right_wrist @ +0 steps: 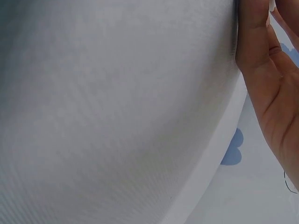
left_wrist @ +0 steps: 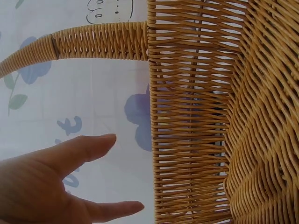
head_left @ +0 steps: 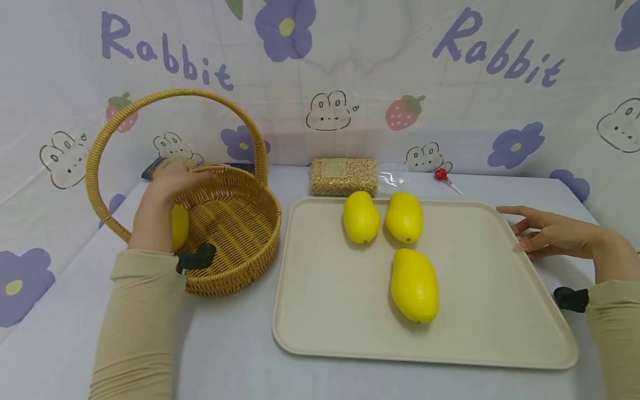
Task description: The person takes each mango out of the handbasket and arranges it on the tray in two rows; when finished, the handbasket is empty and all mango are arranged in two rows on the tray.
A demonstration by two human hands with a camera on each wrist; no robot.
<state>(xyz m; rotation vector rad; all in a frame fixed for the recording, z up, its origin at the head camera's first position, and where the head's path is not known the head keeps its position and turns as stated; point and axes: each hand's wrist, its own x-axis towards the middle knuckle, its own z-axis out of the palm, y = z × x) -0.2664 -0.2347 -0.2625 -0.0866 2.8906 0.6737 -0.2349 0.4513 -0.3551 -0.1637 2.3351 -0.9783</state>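
Observation:
The left hand is over the far left rim of a wicker basket. In the left wrist view its thumb and a finger stretch out apart, with nothing between them, beside the basket's woven wall. One yellow mango lies in the basket, partly hidden by the left forearm. On a beige tray are three more yellow mangoes: two at the far edge, a left one and a right one, and one nearer. At the tray's right rim rests the right hand, its fingers loosely extended.
The basket's tall arched handle rises over the left forearm. Behind the tray lie a clear bag of yellowish grains and a red lollipop. Something dark blue shows partly behind the basket. A printed cloth hangs at the back.

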